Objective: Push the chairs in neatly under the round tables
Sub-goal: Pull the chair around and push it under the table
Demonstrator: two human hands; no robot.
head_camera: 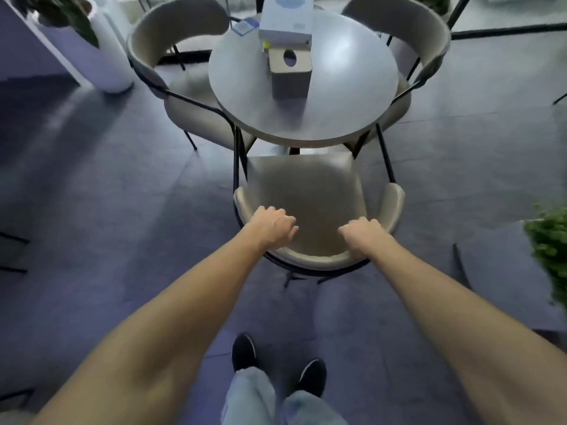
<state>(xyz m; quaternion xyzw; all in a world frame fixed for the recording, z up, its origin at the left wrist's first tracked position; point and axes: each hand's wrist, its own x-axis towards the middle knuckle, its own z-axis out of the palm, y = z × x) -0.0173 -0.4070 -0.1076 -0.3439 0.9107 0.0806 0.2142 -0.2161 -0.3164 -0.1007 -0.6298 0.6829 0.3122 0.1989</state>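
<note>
A beige chair (310, 191) with a curved backrest and thin black legs stands in front of me, its seat front tucked just under the edge of the round grey table (352, 87). My left hand (273, 225) grips the left part of the backrest rim. My right hand (365, 236) grips the right part of the same rim. Two more beige chairs stand around the table, one at the far left (171, 56) and one at the far right (408, 35), both with seats partly under the tabletop.
A tissue box (290, 72) and a taller white box (287, 19) stand on the table. A white planter (104, 62) stands at the left, green foliage (549, 250) at the right. My feet (276, 363) are on grey carpet behind the chair.
</note>
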